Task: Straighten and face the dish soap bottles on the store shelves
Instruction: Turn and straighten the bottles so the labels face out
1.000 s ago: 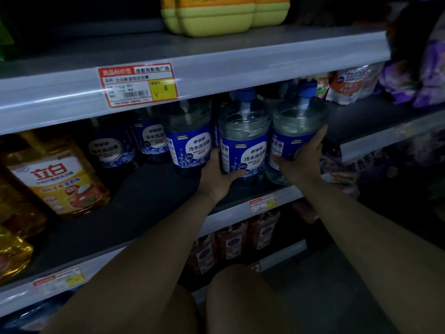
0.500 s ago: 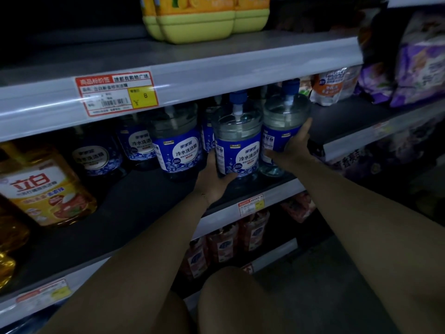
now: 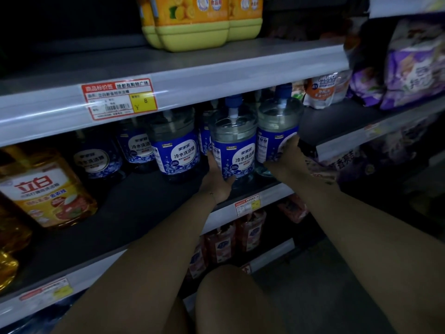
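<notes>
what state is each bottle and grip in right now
middle bottle: upright, label facing front
right bottle: upright, label turned partly aside
left bottle: upright, label facing front
back bottles: upright, set back
left grip: holds middle bottle low
right grip: holds right bottle

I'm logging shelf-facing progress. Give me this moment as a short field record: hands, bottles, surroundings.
left hand: grips centre bottle near its base
right hand: wraps right bottle, fingers over its label
centre bottle: upright, blue label facing out
right bottle: label partly hidden by fingers
shelf: middle tier
nearby: yellow jugs above, amber jug far left
</notes>
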`<state>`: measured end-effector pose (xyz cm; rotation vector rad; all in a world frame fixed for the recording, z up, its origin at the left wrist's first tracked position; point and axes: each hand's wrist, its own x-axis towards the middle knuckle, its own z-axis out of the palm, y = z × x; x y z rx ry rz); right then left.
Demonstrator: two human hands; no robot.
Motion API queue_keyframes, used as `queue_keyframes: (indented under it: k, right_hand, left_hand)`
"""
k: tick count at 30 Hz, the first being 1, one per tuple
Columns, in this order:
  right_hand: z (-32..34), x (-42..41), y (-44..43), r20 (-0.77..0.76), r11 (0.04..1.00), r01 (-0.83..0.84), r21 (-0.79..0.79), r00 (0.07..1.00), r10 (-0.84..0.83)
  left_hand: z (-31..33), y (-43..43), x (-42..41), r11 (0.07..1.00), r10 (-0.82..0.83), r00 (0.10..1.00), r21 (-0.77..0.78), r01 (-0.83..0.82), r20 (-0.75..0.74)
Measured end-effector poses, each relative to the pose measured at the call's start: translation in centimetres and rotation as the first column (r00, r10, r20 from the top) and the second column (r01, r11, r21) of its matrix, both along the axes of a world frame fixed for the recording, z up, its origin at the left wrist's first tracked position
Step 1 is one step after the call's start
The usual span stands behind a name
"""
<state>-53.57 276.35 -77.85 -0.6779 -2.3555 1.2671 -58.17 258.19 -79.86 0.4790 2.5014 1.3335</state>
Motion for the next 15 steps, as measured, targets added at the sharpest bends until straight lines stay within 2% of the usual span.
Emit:
queue_keyframes:
  k: [3,6,10,15]
  right_hand:
    - [0.0,1.7,-1.9,0.008,0.967,0.014,0.254,1.0,-0.017]
    - [0.5,2.7,-4.2,0.066,0.869,-0.178,0.462,0.984,0.166]
    - [1.2,2.9,-7.4,0.128,0.684,-0.372,0.628,0.916,0.381]
    - [1.2,1.9,-13.1,0.191,0.473,-0.517,0.714,0.793,0.579]
  left_hand:
    - [0.5,-1.0,-0.4,0.991,-0.026,0.998,-0.135,0.019,-0.05]
    - [1.3,-2.7,-0.2,0.928,-0.052,0.984,-0.372,-0.016,-0.172]
    - [2.1,-5.6,1.5,0.897,-0.153,0.934,-0.442,-0.005,-0.322]
    - [1.5,-11.6,2.7,0.84,-0.207,0.889,-0.541,-0.053,-0.409]
